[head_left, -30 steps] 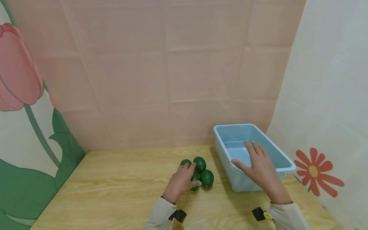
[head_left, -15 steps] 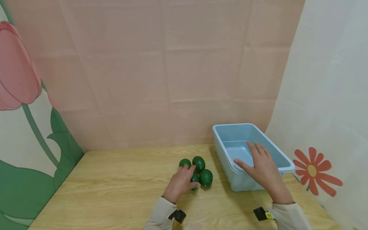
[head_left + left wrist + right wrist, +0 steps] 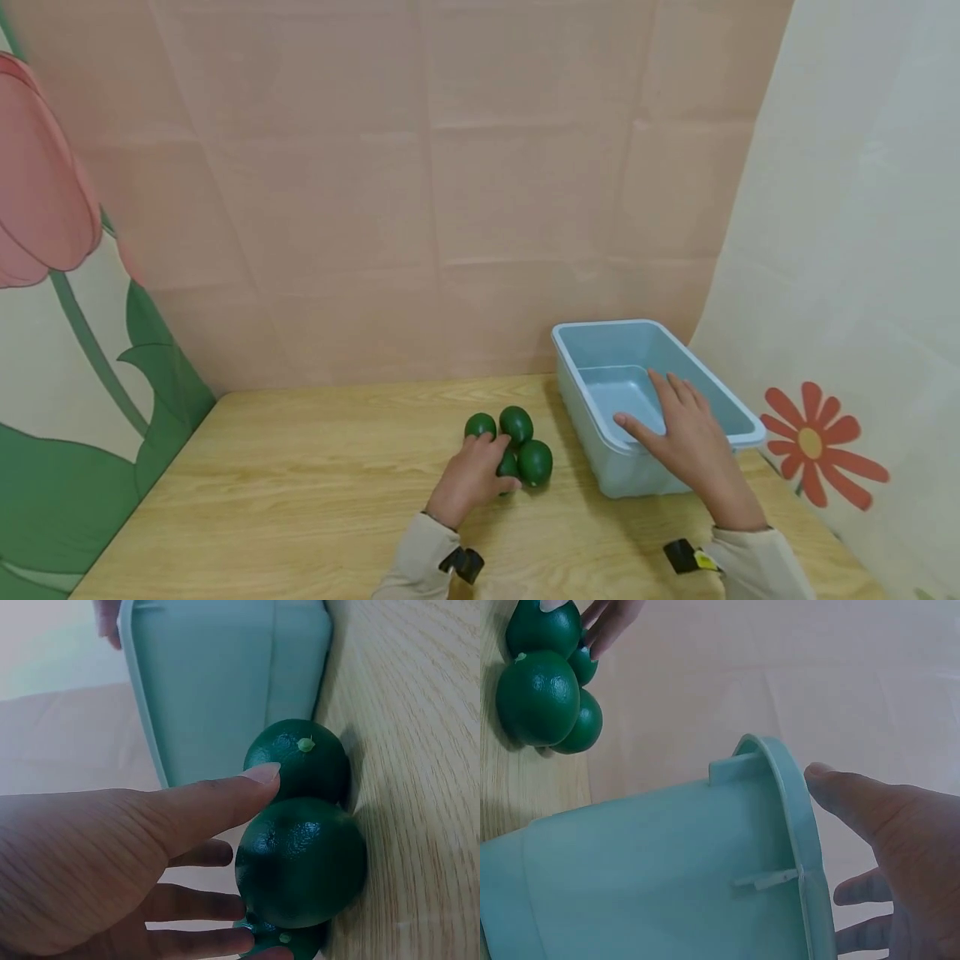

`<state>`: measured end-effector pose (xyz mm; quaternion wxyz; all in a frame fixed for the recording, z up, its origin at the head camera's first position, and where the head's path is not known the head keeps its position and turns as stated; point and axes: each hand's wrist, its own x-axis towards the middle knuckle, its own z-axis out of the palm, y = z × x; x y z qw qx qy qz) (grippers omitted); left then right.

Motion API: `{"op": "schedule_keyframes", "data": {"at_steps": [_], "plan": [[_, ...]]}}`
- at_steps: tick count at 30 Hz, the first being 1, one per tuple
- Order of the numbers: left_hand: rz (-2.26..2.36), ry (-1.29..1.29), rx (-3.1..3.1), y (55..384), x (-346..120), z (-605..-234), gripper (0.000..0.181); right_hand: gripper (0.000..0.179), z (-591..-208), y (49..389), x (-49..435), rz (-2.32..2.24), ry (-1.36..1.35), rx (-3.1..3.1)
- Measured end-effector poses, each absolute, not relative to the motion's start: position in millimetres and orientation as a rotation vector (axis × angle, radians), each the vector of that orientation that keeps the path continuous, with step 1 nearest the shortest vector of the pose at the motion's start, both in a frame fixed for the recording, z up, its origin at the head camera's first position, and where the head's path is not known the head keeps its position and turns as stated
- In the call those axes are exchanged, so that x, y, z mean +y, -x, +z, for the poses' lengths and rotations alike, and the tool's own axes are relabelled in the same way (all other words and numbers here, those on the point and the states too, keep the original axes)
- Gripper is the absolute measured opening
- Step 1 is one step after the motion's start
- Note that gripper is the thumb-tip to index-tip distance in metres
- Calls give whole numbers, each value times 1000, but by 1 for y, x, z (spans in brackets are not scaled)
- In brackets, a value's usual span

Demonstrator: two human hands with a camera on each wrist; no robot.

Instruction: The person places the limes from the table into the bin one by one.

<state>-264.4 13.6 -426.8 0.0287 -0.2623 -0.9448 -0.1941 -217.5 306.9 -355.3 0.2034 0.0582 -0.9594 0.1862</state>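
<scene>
Left hand (image 3: 468,475), fingers parted around one green fruit (image 3: 304,862), right hand (image 3: 692,442), fingers spread above blue tub (image 3: 630,477)

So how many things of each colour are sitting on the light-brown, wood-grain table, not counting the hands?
Glossy, round dark-green fruits: 4
Light-blue rectangular plastic tub: 1
Total: 5

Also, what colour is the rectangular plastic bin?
Light blue; the rectangular plastic bin shows best in the head view.
</scene>
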Motion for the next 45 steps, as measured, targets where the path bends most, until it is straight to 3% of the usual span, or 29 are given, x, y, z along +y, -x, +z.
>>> {"op": "schedule_keyframes", "data": {"at_steps": [45], "plan": [[-577, 843, -2905, 267, 16, -435, 56, 93, -366, 229, 362, 393, -19, -2669]]}}
